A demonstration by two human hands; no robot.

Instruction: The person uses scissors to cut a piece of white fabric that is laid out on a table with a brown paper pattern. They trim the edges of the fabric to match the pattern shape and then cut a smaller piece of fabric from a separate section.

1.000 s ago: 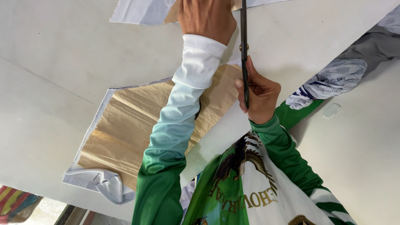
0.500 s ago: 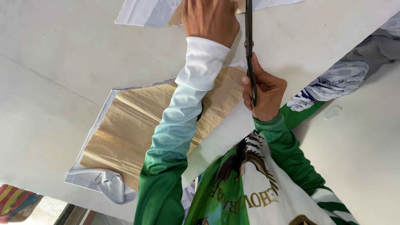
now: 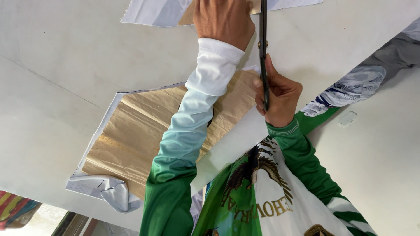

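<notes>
Right hand (image 3: pixel 280 94) closed around black scissors (image 3: pixel 263 52), blades pointing away along the cut; left hand (image 3: pixel 224 18) farther out, pressed flat (fingers hidden) to steady white fabric (image 3: pixel 153 12). Tan paper pattern (image 3: pixel 144 131) alongside.

What I can't see from here

The blades of my scissors (image 3: pixel 263 48) run off the top edge, so their tips and whatever they bite are out of sight, and my right hand (image 3: pixel 280 94) wraps the handles and hides them. My left hand (image 3: pixel 223 17) is cut at the knuckles by the same edge; its fingers do not show. My left sleeve (image 3: pixel 188 131) covers the middle of the tan paper pattern (image 3: pixel 131 140). The white fabric (image 3: pixel 157 11) continues past the top. At the lower left corner a striped cloth (image 3: pixel 15 209) is cropped and blurred.
</notes>
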